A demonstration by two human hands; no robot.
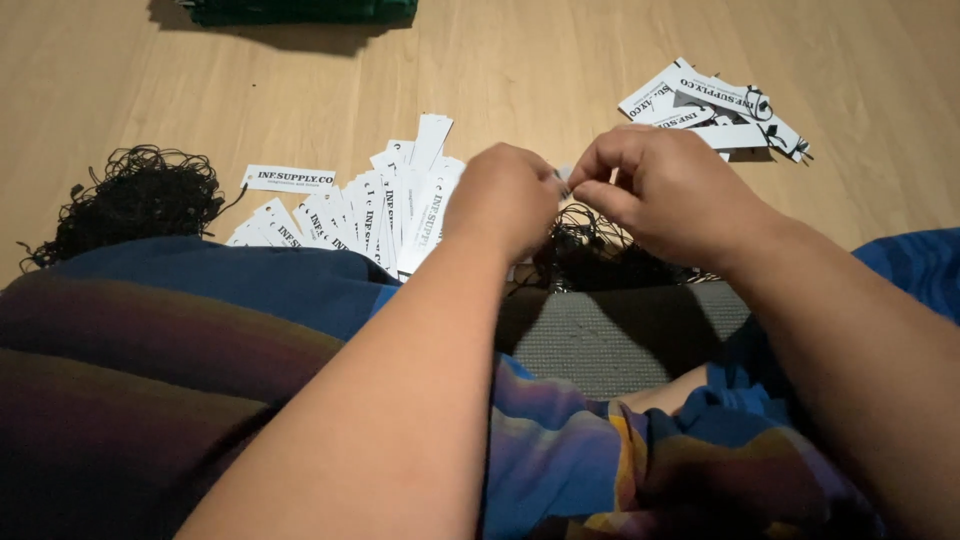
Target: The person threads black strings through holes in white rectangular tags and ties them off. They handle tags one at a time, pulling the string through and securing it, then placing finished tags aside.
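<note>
both hands [590, 195] together, pinching a small white tag [565, 180] between their fingertips.

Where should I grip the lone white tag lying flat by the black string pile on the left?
Pinch the lone white tag by its right short end, from above. It lies flat on the wooden floor, and that end is clear of the black string pile.
</note>
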